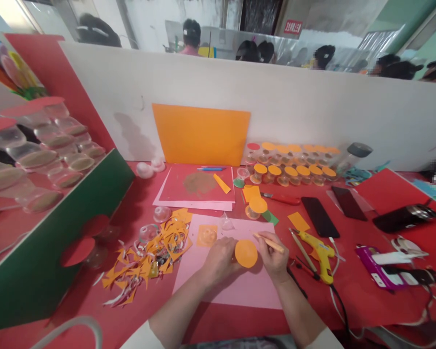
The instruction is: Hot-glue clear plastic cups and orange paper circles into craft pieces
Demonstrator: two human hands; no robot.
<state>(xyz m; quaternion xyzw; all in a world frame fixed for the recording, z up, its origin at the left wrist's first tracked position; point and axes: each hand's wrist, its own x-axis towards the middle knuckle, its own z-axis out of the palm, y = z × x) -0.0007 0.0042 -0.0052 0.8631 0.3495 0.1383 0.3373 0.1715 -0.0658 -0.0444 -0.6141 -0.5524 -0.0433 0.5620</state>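
My left hand (220, 261) has its fingers closed around a small piece topped by a round orange disc (246, 253); its lower part is hidden by the hand. Beside it, my right hand (274, 259) grips a slim orange pen-like tool (271, 242), its tip pointing up and left. Both hands are over a pink sheet (236, 291). On that sheet, a clear plastic piece sits on an orange paper square (207, 235), with another small clear piece (226, 222) further back.
Orange paper scraps (148, 257) are heaped at left. A yellow glue gun (321, 252), a phone (319, 216) and a purple power strip (380, 271) lie at right. Disc-topped clear cups (290, 172) line the back near red-handled scissors (283, 198). A green panel (58, 242) stands at left.
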